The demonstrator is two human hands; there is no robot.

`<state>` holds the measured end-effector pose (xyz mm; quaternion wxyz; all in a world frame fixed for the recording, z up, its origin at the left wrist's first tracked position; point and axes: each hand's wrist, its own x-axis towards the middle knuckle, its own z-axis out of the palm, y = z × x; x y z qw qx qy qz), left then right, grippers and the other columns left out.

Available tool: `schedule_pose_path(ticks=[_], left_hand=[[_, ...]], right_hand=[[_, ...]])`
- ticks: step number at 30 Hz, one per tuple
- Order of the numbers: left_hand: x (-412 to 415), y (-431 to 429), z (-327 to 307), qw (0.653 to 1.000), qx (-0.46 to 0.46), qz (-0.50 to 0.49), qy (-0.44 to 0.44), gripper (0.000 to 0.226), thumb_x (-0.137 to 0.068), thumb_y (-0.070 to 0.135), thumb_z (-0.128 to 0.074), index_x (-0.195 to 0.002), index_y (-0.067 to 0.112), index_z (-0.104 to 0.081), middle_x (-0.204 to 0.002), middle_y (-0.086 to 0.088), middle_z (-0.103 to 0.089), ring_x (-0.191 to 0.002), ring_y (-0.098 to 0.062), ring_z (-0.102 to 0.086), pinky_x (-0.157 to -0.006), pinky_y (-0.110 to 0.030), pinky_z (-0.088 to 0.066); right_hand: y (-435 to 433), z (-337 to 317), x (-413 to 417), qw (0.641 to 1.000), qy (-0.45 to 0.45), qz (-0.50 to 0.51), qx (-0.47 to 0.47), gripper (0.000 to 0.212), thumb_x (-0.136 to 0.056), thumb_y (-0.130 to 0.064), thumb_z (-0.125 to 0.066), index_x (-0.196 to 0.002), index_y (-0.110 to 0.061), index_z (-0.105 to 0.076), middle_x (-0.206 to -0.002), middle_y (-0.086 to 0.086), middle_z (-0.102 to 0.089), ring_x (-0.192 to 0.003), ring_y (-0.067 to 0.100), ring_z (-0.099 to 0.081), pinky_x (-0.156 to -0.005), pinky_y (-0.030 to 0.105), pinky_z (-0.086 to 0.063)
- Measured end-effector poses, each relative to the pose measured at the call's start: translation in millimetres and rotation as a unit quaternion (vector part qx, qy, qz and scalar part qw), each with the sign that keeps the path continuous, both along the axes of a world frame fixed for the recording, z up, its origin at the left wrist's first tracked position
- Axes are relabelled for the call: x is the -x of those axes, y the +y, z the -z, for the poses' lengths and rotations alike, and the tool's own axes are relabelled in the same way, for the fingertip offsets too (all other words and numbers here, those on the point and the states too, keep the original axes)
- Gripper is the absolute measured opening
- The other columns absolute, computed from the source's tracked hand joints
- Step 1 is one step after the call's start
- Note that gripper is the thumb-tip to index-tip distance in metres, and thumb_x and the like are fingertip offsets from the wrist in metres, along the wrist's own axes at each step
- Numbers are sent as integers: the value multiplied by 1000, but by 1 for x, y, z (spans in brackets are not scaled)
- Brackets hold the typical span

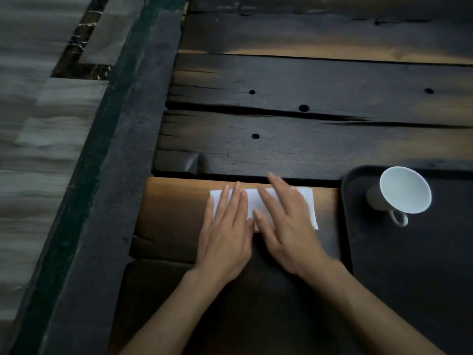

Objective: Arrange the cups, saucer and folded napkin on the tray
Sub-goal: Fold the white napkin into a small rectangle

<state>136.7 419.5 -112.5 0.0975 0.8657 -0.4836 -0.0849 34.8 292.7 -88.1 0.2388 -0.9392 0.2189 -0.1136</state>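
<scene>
Napkin [263,207], white and folded, lies on the counter [307,139] under both flat, open hands, left hand [226,234] and right hand [286,226], seemingly pressing its crease, while right of them a cup [399,192] sits on the tray [409,265].

Both hands lie flat, palms down, on a white folded napkin [263,208] that rests on a dark wooden plank table [307,144]. The left hand [225,237] covers the napkin's left part, fingers spread and pointing away from the person. The right hand [286,226] presses the middle, its fingers angled toward the left hand; the 2 hands touch near the thumbs. Right of the right hand sits a dark tray [414,265], its rim just beside the napkin's end. 1 white cup [401,193] with a handle stands on the tray's far corner.
</scene>
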Motion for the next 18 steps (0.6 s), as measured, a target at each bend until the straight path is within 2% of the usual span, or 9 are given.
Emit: schedule_pose_path(ticks=[3, 4, 5, 7, 9, 11, 14, 18], left_hand=[[-10, -19, 11, 989, -122, 75, -34, 70, -96, 46, -7, -155, 23, 23, -168, -8, 12, -154, -26, 17, -122, -53, 9], [-13, -19, 16, 983, -145, 98, -51, 70, -93, 47, -1, -151, 24, 30, -168, -8, 15, -153, -27, 19, -121, -54, 9], [-15, -18, 19, 980, -151, 109, -62, 69, -92, 47, 1, -151, 23, 29, -168, -9, 14, -153, -26, 19, -121, -54, 8], [-17, -15, 24, 983, -131, 110, -66, 71, -95, 48, -7, -157, 21, 13, -169, -8, 5, -155, -24, 13, -123, -54, 2], [-17, -15, 26, 991, -90, 86, -44, 70, -98, 46, -20, -160, 19, -6, -169, -7, -4, -156, -22, 5, -124, -51, -4], [-17, -16, 24, 997, -57, 53, -25, 66, -100, 41, -26, -160, 16, -16, -169, -6, -10, -156, -22, -2, -124, -49, -9], [-16, -15, 23, 997, -59, 30, -30, 68, -99, 42, -29, -159, 11, -20, -168, -11, -13, -155, -30, -8, -122, -53, -16], [-16, -14, 28, 996, -75, -23, -43, 73, -101, 56, -24, -161, 16, -12, -168, -15, -4, -155, -34, -2, -123, -54, -12]], right_hand=[[6, 13, -37, 993, 88, -61, -48, 70, -100, -57, -15, -157, -18, -26, -168, 0, -11, -155, 14, -3, -123, 49, -5], [7, 20, -42, 990, 113, -75, -36, 74, -98, -61, -10, -159, -20, -19, -168, -2, -6, -154, 11, 4, -123, 49, 0], [8, 26, -44, 988, 128, -81, -19, 76, -97, -64, -6, -160, -21, -14, -168, -3, -2, -154, 10, 9, -123, 48, 4], [8, 34, -41, 988, 139, -71, 14, 78, -96, -69, -2, -160, -24, -7, -168, -1, 3, -154, 12, 10, -124, 47, 7], [2, 39, -31, 987, 150, -38, 39, 79, -95, -72, -3, -160, -27, -5, -168, 2, -1, -154, 14, 7, -124, 47, 6], [-9, 41, -17, 983, 174, -11, 61, 80, -95, -73, -6, -160, -27, -6, -168, 4, -3, -155, 17, 6, -124, 46, 4], [-18, 42, -5, 978, 190, 7, 82, 79, -96, -73, -9, -160, -26, -13, -168, 7, -7, -155, 21, 1, -124, 46, 3], [-25, 44, 4, 971, 213, 36, 106, 78, -97, -71, -12, -159, -25, -17, -167, 9, -12, -155, 23, -9, -122, 59, -2]])
